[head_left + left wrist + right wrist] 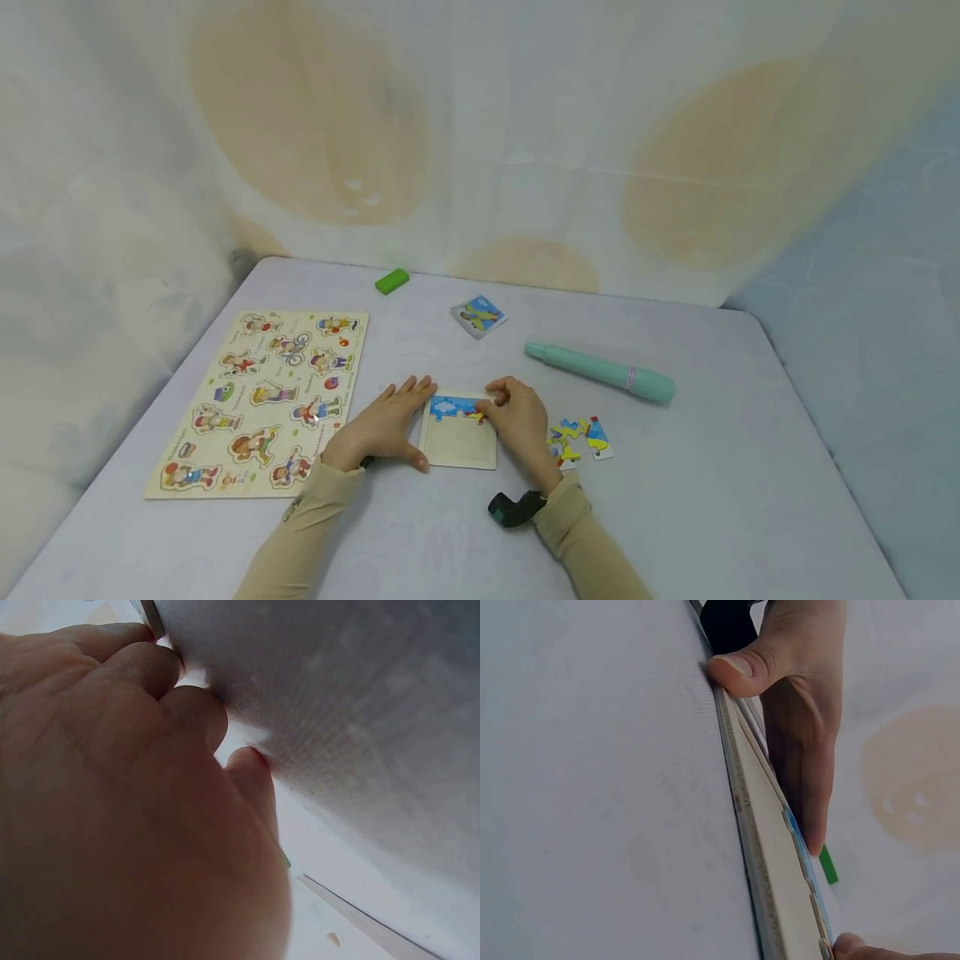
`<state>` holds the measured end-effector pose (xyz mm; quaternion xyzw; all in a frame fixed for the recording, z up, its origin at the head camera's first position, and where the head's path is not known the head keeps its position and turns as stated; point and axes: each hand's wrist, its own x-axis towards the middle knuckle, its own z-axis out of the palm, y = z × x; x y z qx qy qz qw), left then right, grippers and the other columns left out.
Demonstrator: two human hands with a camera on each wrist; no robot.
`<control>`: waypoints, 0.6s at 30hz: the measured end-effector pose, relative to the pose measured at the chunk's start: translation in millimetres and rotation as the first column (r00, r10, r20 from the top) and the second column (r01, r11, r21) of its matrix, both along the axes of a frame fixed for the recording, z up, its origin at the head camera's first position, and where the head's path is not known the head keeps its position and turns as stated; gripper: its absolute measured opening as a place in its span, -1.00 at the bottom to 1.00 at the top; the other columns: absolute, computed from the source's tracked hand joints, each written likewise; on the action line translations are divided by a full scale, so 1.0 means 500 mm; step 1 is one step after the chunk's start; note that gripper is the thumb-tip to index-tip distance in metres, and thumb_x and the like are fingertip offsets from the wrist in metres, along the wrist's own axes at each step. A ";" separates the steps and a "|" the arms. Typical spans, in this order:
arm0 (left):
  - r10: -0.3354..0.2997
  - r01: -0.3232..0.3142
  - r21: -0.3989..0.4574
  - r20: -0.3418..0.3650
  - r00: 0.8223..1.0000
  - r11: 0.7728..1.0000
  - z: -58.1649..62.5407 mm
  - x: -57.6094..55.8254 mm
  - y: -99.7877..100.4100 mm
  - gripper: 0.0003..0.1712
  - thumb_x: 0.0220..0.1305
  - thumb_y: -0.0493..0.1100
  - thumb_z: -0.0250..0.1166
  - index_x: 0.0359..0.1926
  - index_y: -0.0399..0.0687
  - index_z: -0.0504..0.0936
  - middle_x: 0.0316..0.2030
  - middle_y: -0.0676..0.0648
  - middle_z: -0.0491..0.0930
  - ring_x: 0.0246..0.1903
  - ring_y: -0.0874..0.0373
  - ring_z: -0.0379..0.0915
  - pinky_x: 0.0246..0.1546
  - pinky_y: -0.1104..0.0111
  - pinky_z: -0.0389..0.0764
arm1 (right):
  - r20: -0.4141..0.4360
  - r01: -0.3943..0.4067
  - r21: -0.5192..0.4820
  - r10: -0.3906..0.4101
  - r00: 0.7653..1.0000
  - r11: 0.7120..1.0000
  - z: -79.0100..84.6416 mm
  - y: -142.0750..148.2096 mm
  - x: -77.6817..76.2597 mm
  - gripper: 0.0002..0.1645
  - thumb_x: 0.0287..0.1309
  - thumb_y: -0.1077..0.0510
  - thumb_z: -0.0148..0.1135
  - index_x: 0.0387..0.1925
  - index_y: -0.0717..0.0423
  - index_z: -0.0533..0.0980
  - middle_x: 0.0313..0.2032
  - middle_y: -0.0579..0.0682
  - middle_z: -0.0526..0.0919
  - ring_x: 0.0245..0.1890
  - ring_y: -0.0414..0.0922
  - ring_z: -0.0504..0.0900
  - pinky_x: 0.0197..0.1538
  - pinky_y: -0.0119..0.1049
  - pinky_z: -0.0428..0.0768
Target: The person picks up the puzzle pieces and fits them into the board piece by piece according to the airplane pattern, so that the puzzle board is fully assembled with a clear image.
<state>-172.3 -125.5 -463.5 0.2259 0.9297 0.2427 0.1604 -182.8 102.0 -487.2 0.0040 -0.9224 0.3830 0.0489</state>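
A small square wooden puzzle board [459,446] lies between the hands, with blue picture pieces [452,407] along its far side. My left hand [390,423] rests at the board's left edge, fingers spread and thumb at the near left corner. In the right wrist view, that thumb [739,671] touches the board's edge. My right hand [522,423] bends over the far right corner, its thumb and forefinger pinching a puzzle piece [476,415] with red and yellow on it. The fingers partly cover this piece. Several loose puzzle pieces [570,437] lie right of the right hand.
A large board of sports figures [251,408] lies at the left. Toward the back are a green block [392,281] and a small picture card [480,316]. A mint-green tube [600,372] lies at the right. Curtains [517,125] hang behind the table.
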 end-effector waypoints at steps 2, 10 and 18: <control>0.000 0.000 0.000 0.000 1.000 1.000 0.000 0.000 0.000 0.39 -0.34 0.10 0.65 0.48 -0.23 0.08 0.51 -0.21 -0.01 0.52 -0.18 -0.21 0.50 -0.11 -0.15 | 0.002 0.001 0.009 -0.001 1.000 1.000 0.000 -0.002 0.000 -0.71 -0.02 0.01 0.47 -0.24 0.00 0.64 -0.51 -0.13 0.53 -0.50 -0.21 0.39 -0.39 -0.40 0.30; 0.004 -0.004 0.017 0.000 1.000 1.000 -0.002 0.000 -0.007 0.39 -0.35 0.09 0.65 0.48 -0.23 0.09 0.51 -0.22 -0.01 0.52 -0.18 -0.22 0.50 -0.12 -0.17 | 0.051 -0.030 -0.016 0.030 0.998 0.999 0.000 0.001 -0.007 -0.68 0.09 -0.06 0.38 -0.16 0.00 0.62 -0.45 -0.11 0.57 -0.47 -0.21 0.42 -0.37 -0.42 0.33; -0.012 0.012 0.012 -0.003 1.000 1.000 -0.006 -0.001 -0.003 0.39 -0.34 0.09 0.64 0.48 -0.24 0.08 0.51 -0.21 -0.02 0.52 -0.17 -0.23 0.50 -0.10 -0.17 | 0.267 -0.081 -0.219 0.140 0.954 0.972 0.025 0.072 -0.015 -0.49 0.33 -0.19 0.09 0.10 0.07 0.47 -0.20 0.02 0.67 -0.28 -0.16 0.56 -0.25 -0.39 0.51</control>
